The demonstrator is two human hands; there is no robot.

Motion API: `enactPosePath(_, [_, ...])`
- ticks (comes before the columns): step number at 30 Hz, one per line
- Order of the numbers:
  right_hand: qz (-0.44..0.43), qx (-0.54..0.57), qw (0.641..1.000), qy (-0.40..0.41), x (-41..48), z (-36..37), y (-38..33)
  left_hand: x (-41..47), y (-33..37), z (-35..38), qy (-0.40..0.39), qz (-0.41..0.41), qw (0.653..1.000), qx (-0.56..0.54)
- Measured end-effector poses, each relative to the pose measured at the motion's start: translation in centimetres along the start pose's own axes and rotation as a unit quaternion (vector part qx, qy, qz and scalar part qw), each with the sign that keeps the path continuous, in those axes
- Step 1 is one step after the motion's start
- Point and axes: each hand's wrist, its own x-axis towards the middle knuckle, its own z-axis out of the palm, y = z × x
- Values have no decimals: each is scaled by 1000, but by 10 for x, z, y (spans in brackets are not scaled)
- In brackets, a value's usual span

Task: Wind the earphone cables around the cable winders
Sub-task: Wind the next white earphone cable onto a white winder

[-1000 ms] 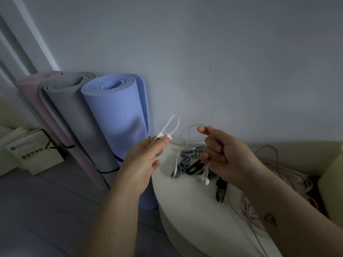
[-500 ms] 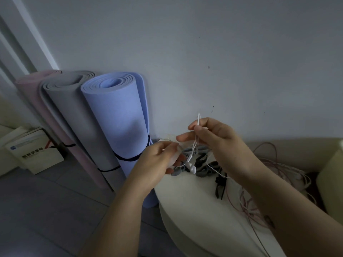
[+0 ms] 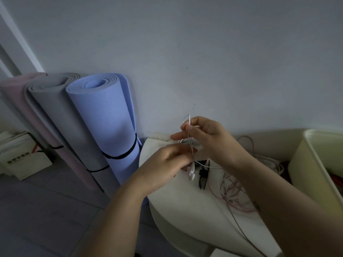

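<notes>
Over the table [image 3: 185, 210], right hand [image 3: 209, 140] pinching the cable [image 3: 189, 118] should feed it taut; left hand's [image 3: 163, 167] hold unclear

mats [image 3: 104, 115] left of table [image 3: 185, 201] | cables [image 3: 233, 190] on table | bin [image 3: 304, 164] right

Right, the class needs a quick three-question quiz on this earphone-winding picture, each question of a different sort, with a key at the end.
1. True or false: the white earphone cable lies coiled flat on the table.
2. Which rolled mat stands nearest the table? A pink, B grey, C blue.
3. Fill in: the ___ hand pinches the cable near its upper end.
Key: 1 false, it hangs in the air from the right hand. 2 C, the blue mat. 3 right.
</notes>
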Motion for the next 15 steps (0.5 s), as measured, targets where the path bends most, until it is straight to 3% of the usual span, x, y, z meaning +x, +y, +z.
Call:
enactPosePath(7, [-35, -96, 993, 56, -22, -20, -3, -1, 9, 27, -10, 24, 999, 41])
enactPosePath(15, [-49, -99, 988, 107, -39, -34, 1, -2, 9, 48, -24, 34, 998, 46])
